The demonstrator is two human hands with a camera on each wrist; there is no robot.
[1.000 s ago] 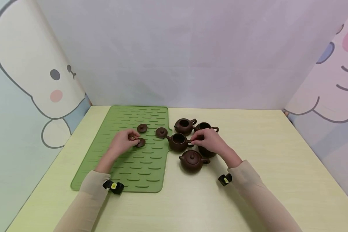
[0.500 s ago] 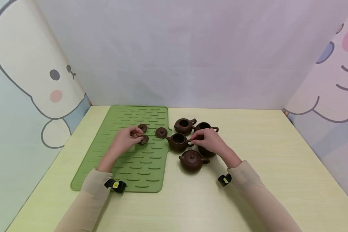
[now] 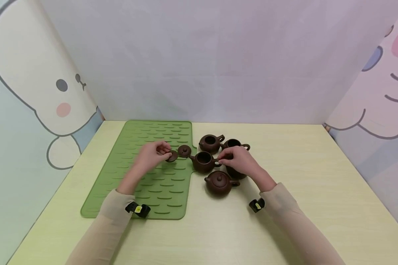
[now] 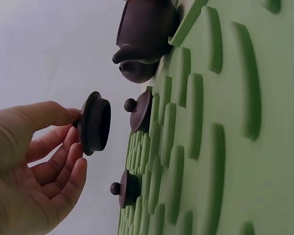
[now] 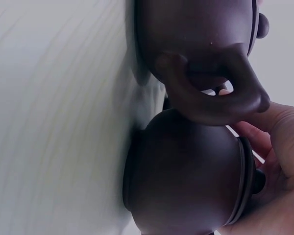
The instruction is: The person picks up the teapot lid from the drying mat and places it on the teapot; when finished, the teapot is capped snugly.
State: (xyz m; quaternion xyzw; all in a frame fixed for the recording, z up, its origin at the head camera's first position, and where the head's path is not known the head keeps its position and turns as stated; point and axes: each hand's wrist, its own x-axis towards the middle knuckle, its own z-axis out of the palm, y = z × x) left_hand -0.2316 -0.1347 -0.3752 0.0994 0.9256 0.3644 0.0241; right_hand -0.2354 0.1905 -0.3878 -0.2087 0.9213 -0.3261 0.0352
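Observation:
My left hand (image 3: 150, 156) pinches a dark brown teapot lid (image 4: 94, 125) by its knob, holding it tilted above the green mat. A second lid (image 3: 184, 151) lies on the mat just beyond; a third lid (image 4: 126, 188) shows in the left wrist view, while my left hand covers it in the head view. My right hand (image 3: 238, 160) pinches the handle of a lidless brown teapot (image 3: 203, 167), whose spout points left over the mat's edge. Below that hand sits a lidded teapot (image 5: 186, 171), partly hidden in the head view.
Nearest me stands another lidded teapot (image 3: 219, 186). Two lidless teapots, one at the back (image 3: 210, 144) and one behind my right hand (image 3: 233, 143), stand close by. The ridged green mat (image 3: 146, 198) covers the table's left part. Printed walls (image 3: 219, 66) enclose the table.
My left hand has lifted the lid off the mat and carried it right, toward the lidless teapot. The right hand keeps its place on the handle.

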